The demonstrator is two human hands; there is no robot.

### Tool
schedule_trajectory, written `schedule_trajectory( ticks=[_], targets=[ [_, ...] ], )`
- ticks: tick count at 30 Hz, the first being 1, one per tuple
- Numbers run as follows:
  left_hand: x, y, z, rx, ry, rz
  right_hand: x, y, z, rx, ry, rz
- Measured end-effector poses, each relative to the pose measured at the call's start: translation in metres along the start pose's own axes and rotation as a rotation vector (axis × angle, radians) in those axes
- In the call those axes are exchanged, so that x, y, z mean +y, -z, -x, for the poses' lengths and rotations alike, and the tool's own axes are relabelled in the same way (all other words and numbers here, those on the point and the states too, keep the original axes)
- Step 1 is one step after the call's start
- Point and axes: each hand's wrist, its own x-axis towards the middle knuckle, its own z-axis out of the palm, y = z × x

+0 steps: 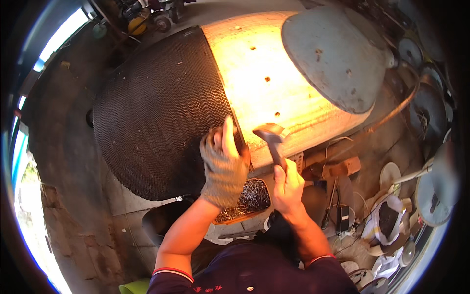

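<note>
Black ribbed sheet ends at gloved left hand; can't tell its grip. Right hand wrapped round hammer, head over exposed pale drum.

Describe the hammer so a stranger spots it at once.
Start at the big drum, black and ridged on the left, pale and brightly lit in the middle. At the lower edge of the pale part, find the bare right hand; the hammer juts from its grip. Unlike the orange tray below and to the left, it has a dark handle and a metal head.

Hammer near black ridged sheet
</note>
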Motion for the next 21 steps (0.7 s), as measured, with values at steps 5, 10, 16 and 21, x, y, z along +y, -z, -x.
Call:
schedule_trajectory(
  ticks=[5, 10, 16, 21],
  targets=[
    [-0.016, 0.022, 0.067, -0.227, -0.175, 0.184, 0.012, -0.013, 0.004, -0.158, -0.069, 0.150],
    [-0.034, 0.000, 0.164, -0.620, -0.107, 0.145, 0.012, -0.018, 0.020, 0.213, 0.043, -0.334],
    [-0.038, 0.000, 0.163, -1.030, -0.280, -0.138, 0.025, -0.024, 0.018, -0.040, -0.116, -0.127],
    [-0.027, 0.010, 0.133, -1.211, -0.424, -0.305, 0.019, -0.030, 0.009, 0.055, 0.045, 0.162]
  ],
)
